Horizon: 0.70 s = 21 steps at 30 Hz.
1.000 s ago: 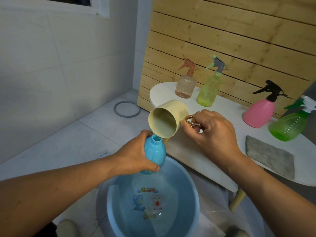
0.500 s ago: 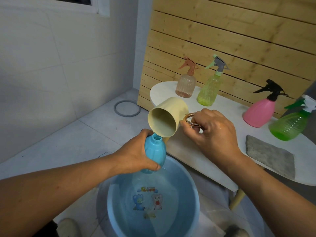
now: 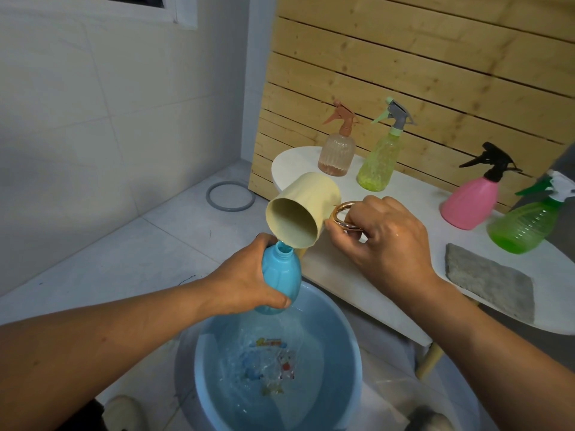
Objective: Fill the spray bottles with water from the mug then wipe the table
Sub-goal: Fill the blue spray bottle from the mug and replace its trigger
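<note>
Mug (image 3: 303,213) tipped further than before, mouth down-left over upright blue bottle (image 3: 280,276); right hand (image 3: 385,236) gripping handle, left hand (image 3: 245,283) gripping bottle.

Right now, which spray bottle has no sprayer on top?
The blue bottle in the left hand. Its neck is open under the tilted mug. The peach, yellow-green, pink and green bottles on the table all have sprayers on.

Four spray bottles (image 3: 382,150) line the table's (image 3: 357,275) back; its front strip left of the cloth (image 3: 488,284) lies bare.
</note>
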Available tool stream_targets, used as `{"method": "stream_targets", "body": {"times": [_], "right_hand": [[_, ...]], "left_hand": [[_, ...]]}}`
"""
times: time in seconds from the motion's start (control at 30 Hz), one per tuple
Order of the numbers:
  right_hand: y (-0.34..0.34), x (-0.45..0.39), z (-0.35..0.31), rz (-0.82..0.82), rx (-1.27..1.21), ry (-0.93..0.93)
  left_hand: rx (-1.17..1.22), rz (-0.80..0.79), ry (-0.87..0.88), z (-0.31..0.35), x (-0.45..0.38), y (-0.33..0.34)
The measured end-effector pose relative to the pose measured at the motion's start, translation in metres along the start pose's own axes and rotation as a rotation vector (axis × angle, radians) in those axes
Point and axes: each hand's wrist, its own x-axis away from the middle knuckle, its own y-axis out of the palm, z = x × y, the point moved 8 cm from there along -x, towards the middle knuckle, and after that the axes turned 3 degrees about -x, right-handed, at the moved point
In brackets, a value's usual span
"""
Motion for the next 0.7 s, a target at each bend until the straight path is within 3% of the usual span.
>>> {"method": "stream_targets", "body": {"times": [0.57, 0.7], "right_hand": [[-0.0048, 0.0025, -0.0075, 0.056, 0.086, -0.102], [-0.0031, 0.0027, -0.0028, 0.032, 0.024, -0.019]], "left_hand": [[0.02, 0.008, 0.006, 0.0023, 0.0005, -0.0023], [0.018, 0.014, 0.008, 0.0022, -0.0001, -0.0036]]}}
